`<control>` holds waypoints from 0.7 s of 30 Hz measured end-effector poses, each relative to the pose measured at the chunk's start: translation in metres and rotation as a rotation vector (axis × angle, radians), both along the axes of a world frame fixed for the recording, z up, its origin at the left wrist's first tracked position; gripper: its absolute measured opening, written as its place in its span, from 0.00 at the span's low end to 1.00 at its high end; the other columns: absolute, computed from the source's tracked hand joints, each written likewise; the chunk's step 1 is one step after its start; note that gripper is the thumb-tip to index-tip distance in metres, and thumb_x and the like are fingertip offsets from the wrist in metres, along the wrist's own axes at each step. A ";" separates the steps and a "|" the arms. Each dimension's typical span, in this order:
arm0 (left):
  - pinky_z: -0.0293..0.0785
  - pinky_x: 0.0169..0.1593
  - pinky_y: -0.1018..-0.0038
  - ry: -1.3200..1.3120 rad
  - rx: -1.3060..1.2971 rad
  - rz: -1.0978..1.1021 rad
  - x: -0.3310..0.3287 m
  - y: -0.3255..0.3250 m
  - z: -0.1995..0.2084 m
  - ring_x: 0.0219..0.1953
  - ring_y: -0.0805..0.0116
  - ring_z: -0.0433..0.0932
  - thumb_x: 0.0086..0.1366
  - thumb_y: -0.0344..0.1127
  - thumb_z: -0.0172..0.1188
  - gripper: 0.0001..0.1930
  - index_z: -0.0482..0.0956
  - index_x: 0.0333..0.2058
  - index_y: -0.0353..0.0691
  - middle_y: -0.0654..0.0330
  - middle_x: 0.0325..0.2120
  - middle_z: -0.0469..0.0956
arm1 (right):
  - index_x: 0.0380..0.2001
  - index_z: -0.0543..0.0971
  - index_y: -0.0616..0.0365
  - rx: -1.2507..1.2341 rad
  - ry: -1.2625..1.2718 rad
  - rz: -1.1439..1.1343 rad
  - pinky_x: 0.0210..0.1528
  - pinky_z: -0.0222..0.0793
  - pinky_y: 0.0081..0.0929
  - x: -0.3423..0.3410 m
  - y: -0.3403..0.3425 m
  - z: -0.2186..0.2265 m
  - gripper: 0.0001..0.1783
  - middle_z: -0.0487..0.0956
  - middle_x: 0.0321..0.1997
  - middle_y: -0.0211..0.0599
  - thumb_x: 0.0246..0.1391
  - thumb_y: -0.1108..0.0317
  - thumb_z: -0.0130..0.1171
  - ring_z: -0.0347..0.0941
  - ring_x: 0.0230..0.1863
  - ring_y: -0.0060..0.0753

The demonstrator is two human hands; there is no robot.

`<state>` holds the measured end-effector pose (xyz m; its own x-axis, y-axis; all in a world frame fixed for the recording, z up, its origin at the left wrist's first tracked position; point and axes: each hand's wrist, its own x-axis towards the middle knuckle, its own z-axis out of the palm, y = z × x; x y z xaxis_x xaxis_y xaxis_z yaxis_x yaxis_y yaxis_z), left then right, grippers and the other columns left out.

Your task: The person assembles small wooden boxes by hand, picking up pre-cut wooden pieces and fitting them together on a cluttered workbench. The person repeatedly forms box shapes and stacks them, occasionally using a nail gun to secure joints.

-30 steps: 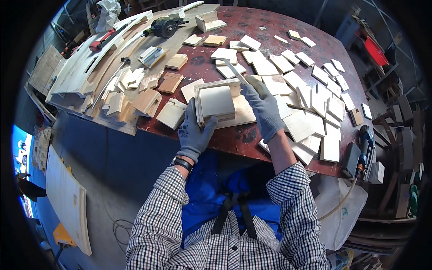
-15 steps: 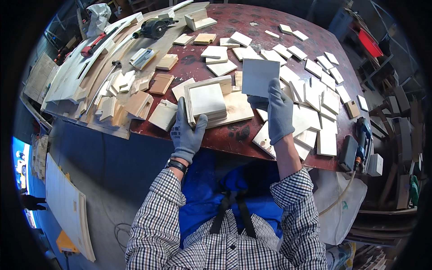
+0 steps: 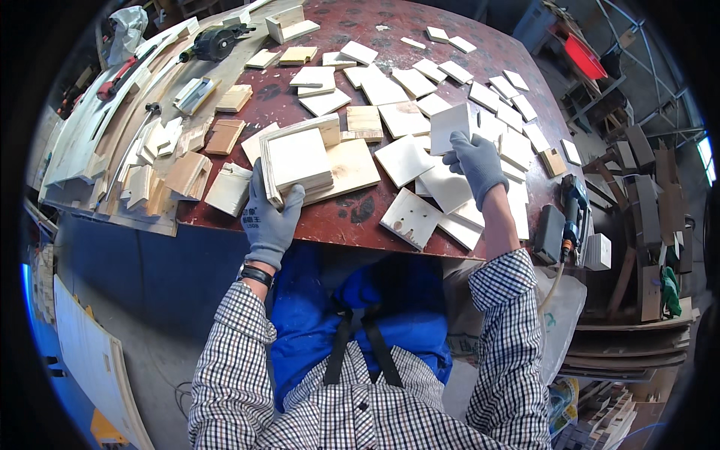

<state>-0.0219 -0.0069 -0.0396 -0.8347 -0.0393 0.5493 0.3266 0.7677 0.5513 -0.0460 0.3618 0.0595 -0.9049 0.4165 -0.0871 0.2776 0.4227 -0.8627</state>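
Note:
My left hand (image 3: 274,217), in a grey work glove, grips a small plywood assembly (image 3: 300,161) at its near left edge, with the thumb on the front. Its raised back and side strips frame a pale square face. Behind and to its right, a flat plywood board (image 3: 349,169) lies on the table. My right hand (image 3: 478,165), also gloved, is closed on the edge of a pale square wood panel (image 3: 448,129), tilted above the scattered panels. Its fingertips are partly hidden by the panel and hand. A panel with small dark holes (image 3: 411,219) lies near the table edge, between my hands.
The dark red table (image 3: 352,225) carries several loose pale panels (image 3: 405,118). Wood offcuts (image 3: 225,136) and a black power tool (image 3: 217,43) are at the left. An air tool with a hose (image 3: 574,210) and a dark block (image 3: 550,232) sit at the right edge.
My right hand has carried the panel rightward, away from the plywood assembly, and turned it over the scattered panels. My left hand keeps its hold. The whole view has shifted to the right.

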 end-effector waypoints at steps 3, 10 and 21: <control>0.80 0.58 0.57 -0.043 0.049 -0.019 -0.002 0.004 0.002 0.61 0.44 0.78 0.65 0.55 0.70 0.47 0.59 0.72 0.35 0.42 0.64 0.73 | 0.54 0.76 0.75 0.050 0.007 -0.085 0.45 0.78 0.34 -0.010 0.024 -0.018 0.28 0.86 0.35 0.47 0.65 0.56 0.62 0.83 0.36 0.35; 0.82 0.56 0.56 -0.078 0.047 -0.031 0.003 0.002 0.011 0.59 0.42 0.79 0.63 0.57 0.71 0.49 0.57 0.73 0.35 0.42 0.64 0.71 | 0.70 0.67 0.59 0.726 0.273 0.051 0.59 0.74 0.46 0.014 -0.039 -0.012 0.40 0.80 0.53 0.53 0.60 0.54 0.69 0.79 0.53 0.52; 0.79 0.58 0.57 -0.076 0.019 -0.019 0.004 0.004 0.008 0.63 0.44 0.76 0.62 0.56 0.73 0.48 0.59 0.72 0.37 0.44 0.64 0.71 | 0.49 0.82 0.48 1.142 0.115 0.430 0.50 0.69 0.47 0.100 -0.037 0.006 0.25 0.78 0.44 0.38 0.53 0.46 0.71 0.76 0.45 0.45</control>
